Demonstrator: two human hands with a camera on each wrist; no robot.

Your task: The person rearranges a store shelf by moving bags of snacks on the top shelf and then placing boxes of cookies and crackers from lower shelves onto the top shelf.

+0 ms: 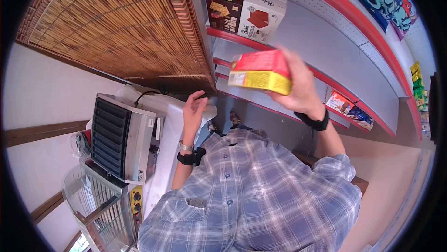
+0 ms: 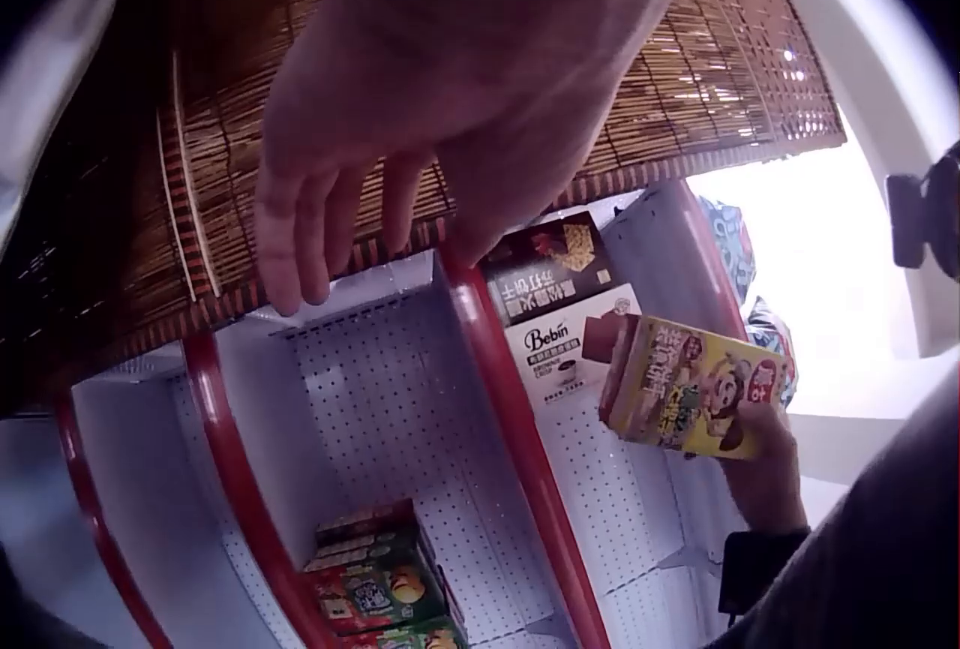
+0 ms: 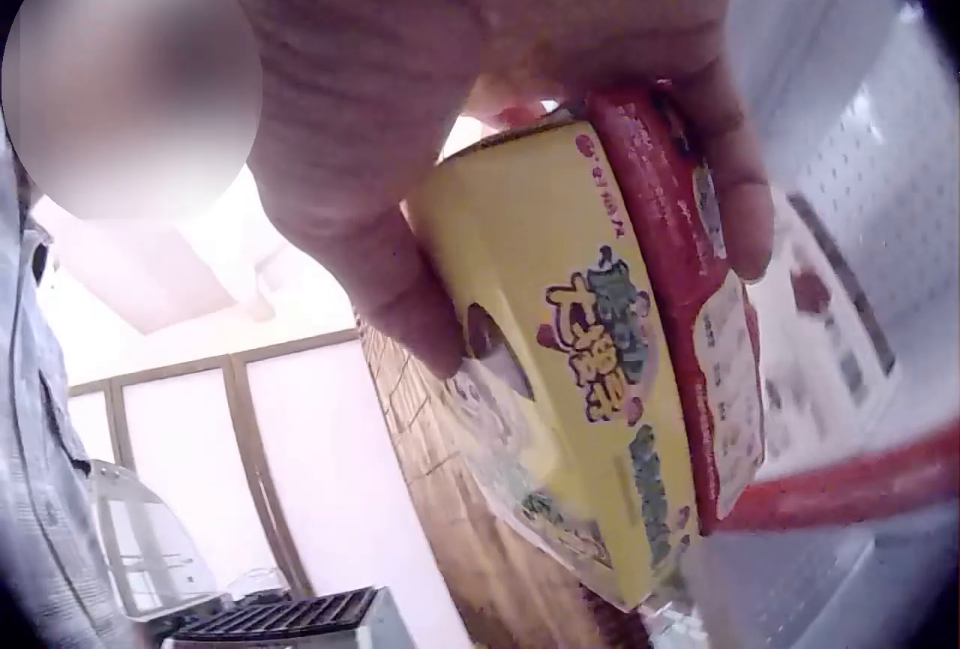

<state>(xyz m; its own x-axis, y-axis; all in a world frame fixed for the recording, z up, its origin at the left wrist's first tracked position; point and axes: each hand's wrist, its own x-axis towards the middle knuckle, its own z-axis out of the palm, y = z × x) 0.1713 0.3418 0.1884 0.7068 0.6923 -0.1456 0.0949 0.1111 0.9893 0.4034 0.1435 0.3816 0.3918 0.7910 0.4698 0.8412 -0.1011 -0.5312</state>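
My right hand [image 1: 301, 84] grips a red and yellow snack box [image 1: 260, 79] in front of the shelves, thumb on one side and fingers on the other. In the right wrist view the snack box [image 3: 563, 319] shows a yellow face with printed characters and a red side. The left wrist view shows a cartoon figure on its front. My left hand [image 1: 192, 114] holds nothing; its fingers hang loosely near the bamboo blind [image 2: 705, 64]. Beyond the held box, a white Bebin box [image 1: 263, 12] and a dark brown cracker box [image 1: 226, 7] stand side by side on a shelf.
Red-edged shelves [image 1: 321, 33] curve across the front and right. Several green and red boxes [image 2: 375, 574] sit on another shelf. At left, a toaster oven [image 1: 123, 138] and a glass-fronted display warmer [image 1: 100, 201] stand by a white-covered table [image 1: 170, 133].
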